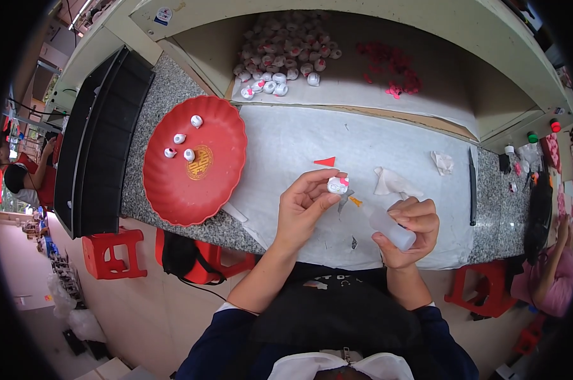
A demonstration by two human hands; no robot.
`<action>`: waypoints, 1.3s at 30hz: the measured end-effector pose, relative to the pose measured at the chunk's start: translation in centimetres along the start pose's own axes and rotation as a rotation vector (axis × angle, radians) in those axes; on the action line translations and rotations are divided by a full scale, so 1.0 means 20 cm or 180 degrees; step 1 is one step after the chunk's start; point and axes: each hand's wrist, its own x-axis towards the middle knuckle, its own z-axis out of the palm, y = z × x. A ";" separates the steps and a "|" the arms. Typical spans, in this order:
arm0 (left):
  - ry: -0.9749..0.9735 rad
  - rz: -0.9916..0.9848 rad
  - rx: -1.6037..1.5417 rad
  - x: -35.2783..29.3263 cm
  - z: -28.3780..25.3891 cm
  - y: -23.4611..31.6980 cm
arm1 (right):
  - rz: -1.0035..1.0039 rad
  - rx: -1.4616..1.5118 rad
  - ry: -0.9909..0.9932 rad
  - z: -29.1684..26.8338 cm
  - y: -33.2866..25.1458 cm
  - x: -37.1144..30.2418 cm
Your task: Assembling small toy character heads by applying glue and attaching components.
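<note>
My left hand (303,208) pinches a small white figure head (337,185) with a pink patch between thumb and fingertips, above the paper-covered bench. In my right hand (419,223), the fingers wrap round a small translucent plastic bottle (394,231), which is tilted with its narrower end toward the figure head. A gap separates the two. Just beyond my left hand lies a red triangular scrap (325,161). Small grey and orange pieces (354,201) show between the hands, and a crumpled white tissue (395,183) lies beyond the bottle.
Left of the paper stands a red scalloped plate (226,183) holding several white heads. A shelf (343,95) behind carries a heap of similar heads and pink pieces (397,66). Black trays (106,139) stand at far left. A black pen-like tool (472,190) lies right.
</note>
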 end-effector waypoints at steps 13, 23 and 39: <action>-0.0121 -0.0047 -0.0005 0.00 0.00 -0.01 | -0.0219 0.0113 0.0018 -0.01 0.01 0.00; -0.0143 -0.0003 0.0228 -0.01 0.01 -0.01 | -0.0177 0.0108 0.0012 -0.01 0.02 0.00; -0.0161 0.0661 0.1156 0.01 0.02 -0.03 | 0.0012 -0.0251 -0.0048 -0.05 0.00 0.02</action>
